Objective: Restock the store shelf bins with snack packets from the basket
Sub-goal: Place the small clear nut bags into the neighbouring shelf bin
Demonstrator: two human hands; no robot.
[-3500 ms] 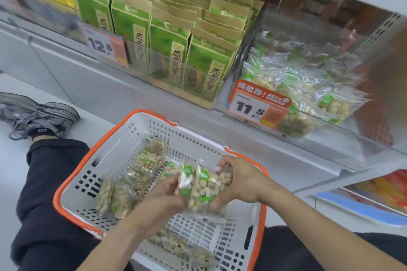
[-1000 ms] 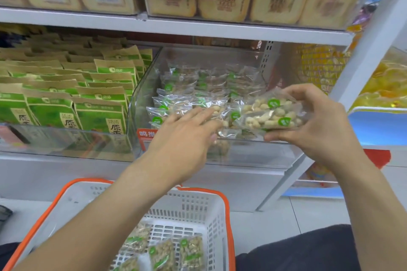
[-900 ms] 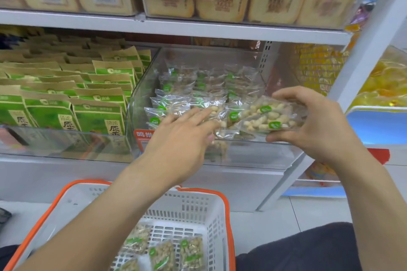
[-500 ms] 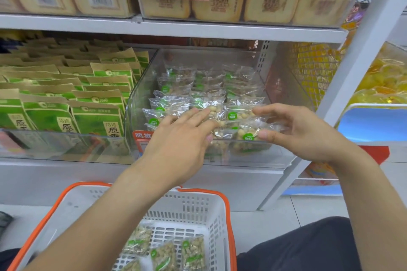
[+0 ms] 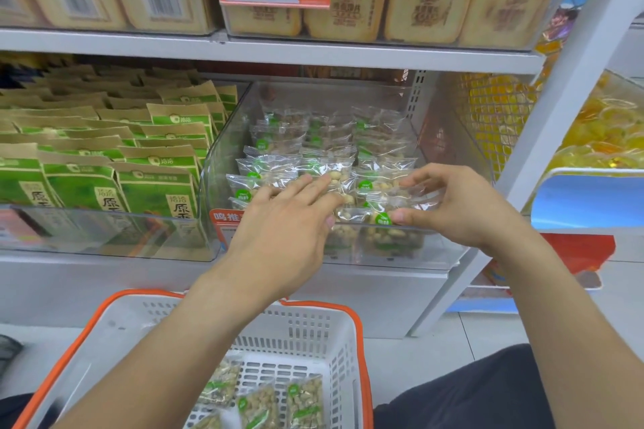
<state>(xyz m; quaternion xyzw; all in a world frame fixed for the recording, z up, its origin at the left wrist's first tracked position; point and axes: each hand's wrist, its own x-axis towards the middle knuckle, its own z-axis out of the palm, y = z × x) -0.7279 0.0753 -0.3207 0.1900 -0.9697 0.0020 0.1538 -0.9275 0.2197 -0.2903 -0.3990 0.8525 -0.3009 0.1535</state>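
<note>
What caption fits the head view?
Both hands, left and right, settle a nut packet into the clear bin above the basket.

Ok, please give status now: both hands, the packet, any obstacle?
Left hand flat on binned packets. Right hand pinching clear packet at bin front. No obstacle seen.

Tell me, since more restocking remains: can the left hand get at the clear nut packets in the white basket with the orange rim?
Probably yes. The left hand lies flat on packets in the clear bin, holding nothing, and the basket sits open-topped directly beneath that forearm, its nut packets uncovered.
</note>
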